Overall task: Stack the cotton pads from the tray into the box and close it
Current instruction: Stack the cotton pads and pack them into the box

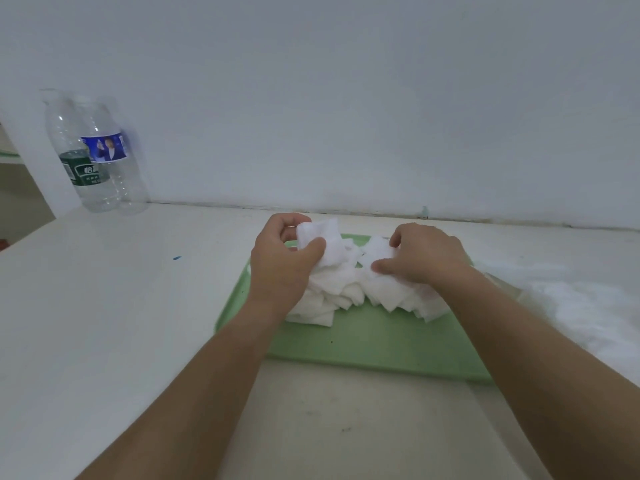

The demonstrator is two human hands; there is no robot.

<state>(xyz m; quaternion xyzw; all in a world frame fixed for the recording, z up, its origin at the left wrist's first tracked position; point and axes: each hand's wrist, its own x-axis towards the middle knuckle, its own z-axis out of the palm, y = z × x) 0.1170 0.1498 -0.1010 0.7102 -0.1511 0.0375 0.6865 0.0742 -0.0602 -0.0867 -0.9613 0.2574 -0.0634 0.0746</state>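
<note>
Left hand [280, 265]: gripping a small bunch [323, 242] of pads between thumb and fingers, just above the heap.
Right hand [427, 254]: fingers curling, pinching the topmost cotton pads [346, 292].
Cotton pads: lying heaped on the far half of the green tray [367, 341].
Tray: sitting on the white table [121, 306].
Pale shape [568, 306]: blurring beside the tray's right edge, possibly the box.
Water bottles [100, 157]: two, standing far left.

Open tabletop [104, 323] left of and before tray [374, 344]; near half of tray floor free. Far half heaped with cotton pads [346, 292]. Bounded behind by wall [346, 98], far left by two bottles [100, 161].
</note>
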